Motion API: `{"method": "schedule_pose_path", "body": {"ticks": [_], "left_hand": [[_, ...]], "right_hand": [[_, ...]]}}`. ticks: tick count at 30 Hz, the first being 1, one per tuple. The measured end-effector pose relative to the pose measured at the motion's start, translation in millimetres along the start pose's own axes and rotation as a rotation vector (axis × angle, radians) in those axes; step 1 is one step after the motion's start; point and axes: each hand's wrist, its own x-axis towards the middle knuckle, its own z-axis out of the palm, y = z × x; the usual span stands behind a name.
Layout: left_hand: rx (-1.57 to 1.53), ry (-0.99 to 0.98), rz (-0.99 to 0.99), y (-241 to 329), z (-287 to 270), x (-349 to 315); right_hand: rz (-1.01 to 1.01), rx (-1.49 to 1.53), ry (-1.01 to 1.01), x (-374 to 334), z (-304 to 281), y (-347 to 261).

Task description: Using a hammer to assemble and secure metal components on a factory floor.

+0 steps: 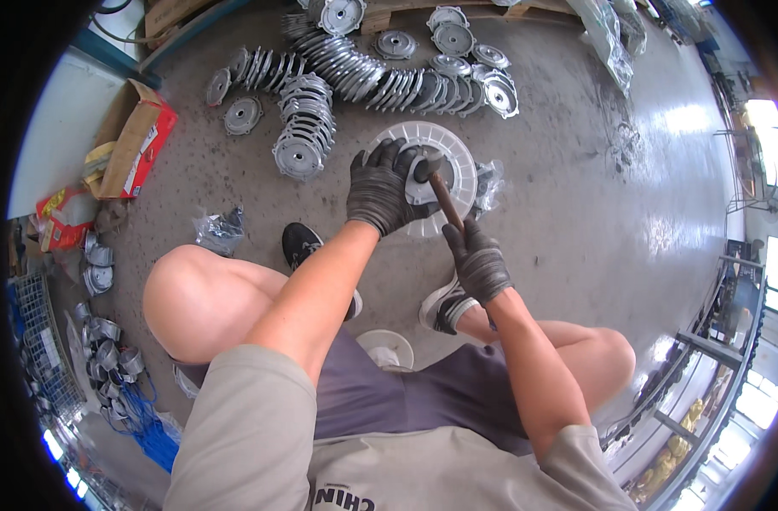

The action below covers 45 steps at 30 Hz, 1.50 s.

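"What containers were there?"

"By the floor's (576, 213) left edge stood an open cardboard box (137, 140), red and brown, its contents hard to make out. Nearer lay a second red box (65, 228), something yellowish at its top. A wire basket (48, 341) sat nearer still, what it held too small to tell."

"And around them?"

"Rows of metal covers (304, 128) leaned together toward the floor's far edge. Clear plastic (218, 230) lay left of the left shoe (302, 244)."

"The hands?"

"The right hand (481, 264) was wrapped firmly round the handle of a hammer (445, 201); the hammer's head was over a pale ribbed disc (465, 162) on the floor, ahead of the feet. The left hand (380, 187) lay across the disc's left side, fingers partly curled; I couldn't tell whether they gripped anything."

"What was hidden?"

"That hand and the hammer covered much of the disc's middle. The shorts (389, 387) partly hid a pale round object (384, 347)."
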Motion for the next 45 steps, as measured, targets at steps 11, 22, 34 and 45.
{"method": "schedule_pose_path", "body": {"ticks": [11, 22, 34, 45], "left_hand": [[0.023, -0.035, 0.018, 1.1, 1.8, -1.1], [-0.002, -0.022, 0.031, 9.0, -0.3, 4.4], [0.001, -0.016, 0.049, 11.9, -0.1, 8.6], [-0.034, -0.009, 0.058, 11.8, 0.9, 8.5]], "right_hand": [[0.025, -0.018, -0.015, -4.1, 7.3, 5.5], [0.048, -0.041, -0.023, -7.2, -3.5, -5.7], [0.104, 0.015, -0.035, -1.2, 4.1, 1.8], [0.075, 0.056, 0.03, -9.7, -0.4, -4.0]]}}
